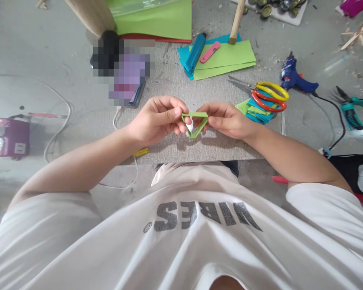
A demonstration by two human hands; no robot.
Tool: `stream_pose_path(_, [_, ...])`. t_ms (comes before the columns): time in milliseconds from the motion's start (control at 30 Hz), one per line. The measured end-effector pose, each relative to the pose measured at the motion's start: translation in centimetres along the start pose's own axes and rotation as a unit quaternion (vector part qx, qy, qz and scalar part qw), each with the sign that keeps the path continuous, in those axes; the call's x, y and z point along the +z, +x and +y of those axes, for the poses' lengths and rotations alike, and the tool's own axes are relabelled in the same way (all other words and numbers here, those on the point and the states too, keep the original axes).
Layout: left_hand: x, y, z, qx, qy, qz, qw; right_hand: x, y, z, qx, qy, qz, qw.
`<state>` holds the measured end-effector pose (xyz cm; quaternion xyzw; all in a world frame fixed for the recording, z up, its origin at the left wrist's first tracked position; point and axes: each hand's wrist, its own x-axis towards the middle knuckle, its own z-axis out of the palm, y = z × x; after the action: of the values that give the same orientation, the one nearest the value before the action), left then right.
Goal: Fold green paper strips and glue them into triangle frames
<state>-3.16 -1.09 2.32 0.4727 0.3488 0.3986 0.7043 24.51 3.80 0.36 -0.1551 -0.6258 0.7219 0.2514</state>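
A light green folded paper strip (195, 115), bent into a small triangle, is held up over the near part of the table. My left hand (160, 121) pinches its left corner between thumb and fingers. At the right corner, the thumb and fingers of my right hand (226, 120) are closed on the same strip. Something small and white (190, 125) shows inside the triangle; I cannot make out what it is. Beside my right wrist lies a pile of cut green and blue paper pieces (258, 110), with red-and-yellow-handled scissors (270, 96) on top.
Farther back, a blue utility knife (195, 54) and a pink cutter (210, 52) lie on green paper sheets (230, 58). A blue glue gun (296, 76) and teal-handled pliers (352, 108) are at right. A phone (136, 94) with a white cable (69, 108) is at left.
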Motion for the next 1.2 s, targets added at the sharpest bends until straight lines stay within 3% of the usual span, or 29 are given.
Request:
stream_pose_path(133, [-0.7, -0.1, -0.3, -0.012, 0.027, 0.048, 0.998, 0.5, -0.2, 0.0, 0.004, -0.016, -0.034, 0.999])
stream_pose_path(500, [-1.1, -0.2, -0.5, -0.005, 0.033, 0.08, 0.996, 1.7, 0.2, 1.2, -0.03, -0.079, 0.005, 0.996])
stream_pose_path(700, [-1.3, -0.1, -0.9, 0.001, 0.044, 0.068, 0.997, 1.7, 0.6, 1.7, -0.07, -0.029, -0.03, 0.997])
stream_pose_path(867, [-1.5, -0.2, -1.1, -0.015, 0.052, 0.069, 0.996, 1.7, 0.6, 1.2, -0.043, -0.023, -0.044, 0.998])
stream_pose_path(1200, [-1.2, -0.4, -0.8, -0.012, 0.031, 0.047, 0.998, 1.6, 0.4, 1.1, -0.057, -0.008, -0.064, 0.996])
